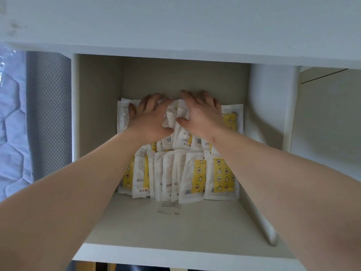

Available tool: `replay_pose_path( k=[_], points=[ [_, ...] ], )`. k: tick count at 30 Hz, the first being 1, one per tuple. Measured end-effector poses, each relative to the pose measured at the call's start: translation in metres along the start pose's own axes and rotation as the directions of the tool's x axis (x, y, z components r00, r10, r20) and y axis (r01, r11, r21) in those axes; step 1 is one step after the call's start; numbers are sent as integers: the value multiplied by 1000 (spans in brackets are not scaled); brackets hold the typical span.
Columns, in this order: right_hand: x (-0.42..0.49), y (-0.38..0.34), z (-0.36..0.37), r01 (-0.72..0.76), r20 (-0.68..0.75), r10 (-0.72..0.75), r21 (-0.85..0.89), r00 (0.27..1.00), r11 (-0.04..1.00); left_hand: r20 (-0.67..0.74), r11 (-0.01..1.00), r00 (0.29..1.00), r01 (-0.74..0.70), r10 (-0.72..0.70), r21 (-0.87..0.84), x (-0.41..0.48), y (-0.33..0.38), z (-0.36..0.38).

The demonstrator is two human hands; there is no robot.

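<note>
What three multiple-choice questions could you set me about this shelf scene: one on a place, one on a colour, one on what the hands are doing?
1. Where are the packets?
A) inside the white cubby
B) on a chair
C) in a bucket

2. What colour is the patterned print on them?
A) blue
B) yellow
C) red

3. What are the left hand and right hand doing?
A) hanging idle outside the cubby
B) resting on the back row of packets
C) holding scissors

Answers:
1 A: the packets sit in two rows on the cubby's floor.
2 B: yellow panels with stars show on the white wrappers.
3 B: both hands lie side by side on the back row, fingers spread.
</note>
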State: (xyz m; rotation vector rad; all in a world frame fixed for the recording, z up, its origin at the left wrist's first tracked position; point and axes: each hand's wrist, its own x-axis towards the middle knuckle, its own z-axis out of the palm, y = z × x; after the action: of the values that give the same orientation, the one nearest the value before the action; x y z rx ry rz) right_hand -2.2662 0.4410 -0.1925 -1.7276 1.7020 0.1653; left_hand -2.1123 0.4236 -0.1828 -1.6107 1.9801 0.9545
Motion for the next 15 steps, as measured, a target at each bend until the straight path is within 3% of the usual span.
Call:
replay_pose_path(
  k=[8, 15],
  points=[
    [-12, -16, -4, -58, -40, 60, 46, 997, 997, -81, 995, 996, 30, -37, -95, -13, 5, -9],
    [-68, -59, -41, -249, -118, 322, 411, 939, 877, -159, 945, 980, 64, -120, -320, -76, 23, -53]
  ],
)
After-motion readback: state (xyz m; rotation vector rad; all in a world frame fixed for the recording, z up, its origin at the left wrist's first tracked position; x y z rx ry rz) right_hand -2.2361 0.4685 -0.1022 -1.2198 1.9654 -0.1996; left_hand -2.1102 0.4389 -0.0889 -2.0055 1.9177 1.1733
